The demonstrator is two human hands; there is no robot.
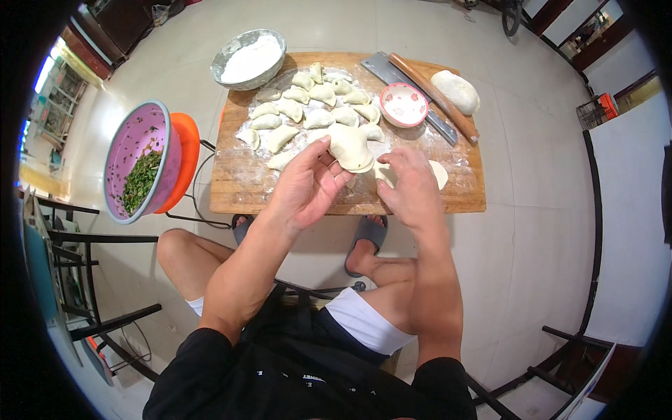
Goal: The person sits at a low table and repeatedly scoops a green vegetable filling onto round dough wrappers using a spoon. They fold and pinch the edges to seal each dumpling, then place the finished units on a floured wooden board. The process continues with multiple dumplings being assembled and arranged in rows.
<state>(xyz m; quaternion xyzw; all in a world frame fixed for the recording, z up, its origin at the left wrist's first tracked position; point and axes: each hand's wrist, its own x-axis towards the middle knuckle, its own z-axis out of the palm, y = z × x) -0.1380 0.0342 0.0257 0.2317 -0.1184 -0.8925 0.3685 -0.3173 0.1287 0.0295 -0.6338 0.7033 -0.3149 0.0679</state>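
My left hand (308,185) grips a pale, folded dumpling (351,148) at its left side, holding it above the near part of the wooden board, palm turned up. Just to the right, my right hand (411,185) hovers with thumb and forefinger apart, close to the dumpling's edge. Under and around the right hand lie flat dough wrappers (439,173), partly hidden by it. Several finished dumplings (318,119) rest in loose rows on the floured board (238,189), beyond my left hand.
At the board's far left stands a bowl of flour (250,61). A red-rimmed bowl (404,105), cleaver (399,79), rolling pin (434,96) and dough lump (456,92) occupy the far right. A pink basin of green filling (142,175) sits on an orange stool (183,164) at left.
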